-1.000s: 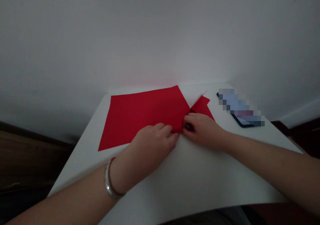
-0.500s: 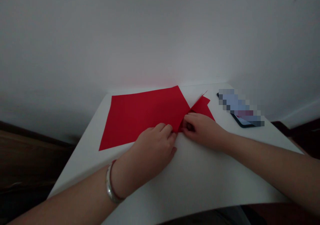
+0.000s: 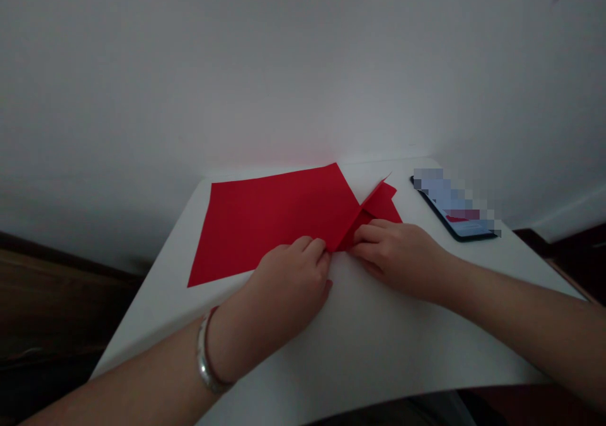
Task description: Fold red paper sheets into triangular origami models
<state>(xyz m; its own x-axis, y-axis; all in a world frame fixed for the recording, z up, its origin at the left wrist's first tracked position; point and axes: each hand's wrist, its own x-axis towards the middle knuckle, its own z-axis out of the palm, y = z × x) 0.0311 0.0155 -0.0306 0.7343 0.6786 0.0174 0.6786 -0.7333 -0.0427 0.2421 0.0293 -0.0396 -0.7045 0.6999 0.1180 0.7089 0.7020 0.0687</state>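
Plain grey-white wall [image 3: 303, 66] behind everything; we see the smooth white table [image 3: 379, 344] set with its far edge against it.

On the table, we have the large flat sheet of bright red paper [image 3: 269, 221], towards the far edge and left of middle, its left end near the table's left edge. At its right end the paper is worked into a smaller red folded part [image 3: 382, 206] with a stepped outline and a thin tip standing up. A diagonal fold line runs from the paper's near edge up and right to that tip.

Our left hand [image 3: 291, 287]: fingers curled, tips on the paper's near edge at the foot of the fold; we can't tell whether they pinch or only press. Our right hand [image 3: 402, 259]: fingers bent, tips at the lower side of the folded part; grip under them hidden, can't tell.

Flat black-edged phone [image 3: 449, 205], screen pixelated, lies by the table's right edge, apart from the hands. Silver metal bangle [image 3: 204, 353] on the left wrist.

Step looks like creasing the fold. For a good job, we'd anchor the left fingertips firmly, line up the layers, then run the right fingers along the fold with even pressure, without dragging the sheet or crushing the tip.
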